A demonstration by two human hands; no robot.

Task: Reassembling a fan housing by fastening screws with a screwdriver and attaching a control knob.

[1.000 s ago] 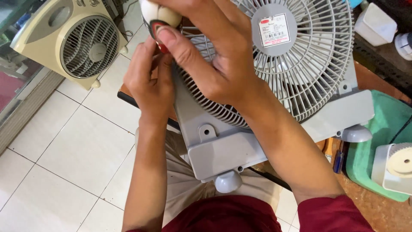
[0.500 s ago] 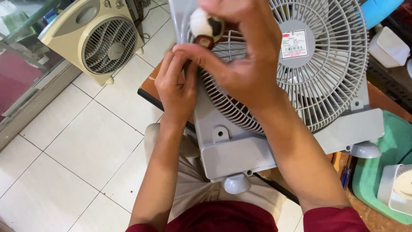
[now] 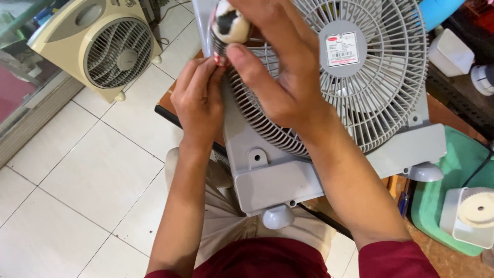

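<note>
view: head camera looked straight down at both hands and a fan held over the lap
grey box fan [image 3: 329,149]: filled the centre and upper right of the frame, lay grille-up, tilted, lower corner toward the person; rested partly on the lap and partly on a dark-edged table [image 3: 167,110]
grille [image 3: 381,87]: round, grey, radial ribs, with a white and red label at its hub
feet: two rounded grey feet showed, one at lower centre [image 3: 278,216], one at right [image 3: 424,171]
right hand [image 3: 285,77]: upper centre of the frame, palm down over the grille, thumb pointed left; clenched around a small rounded white and black object [image 3: 230,23] at the top edge; what the object was, could not tell
left hand [image 3: 198,100]: left of centre, just beside the fan's left edge, fingers bunched and pinched on something small with a bit of red [image 3: 220,61]; too small to identify
hands relation: left fingertips touched or nearly touched the right thumb, at the grille's upper-left rim
clothing: dark red sleeves at the bottom of the frame, beige trousers under the fan
beige box fan [image 3: 98,49]: upper left, stood on the white tiled floor [image 3: 87,175], well apart from the hands
green tray [image 3: 440,206]: lower right, held a white boxy part [image 3: 471,216] with a round face
white container [image 3: 450,51]: upper right, on a dark surface
blue item: top right edge, cut off
</note>
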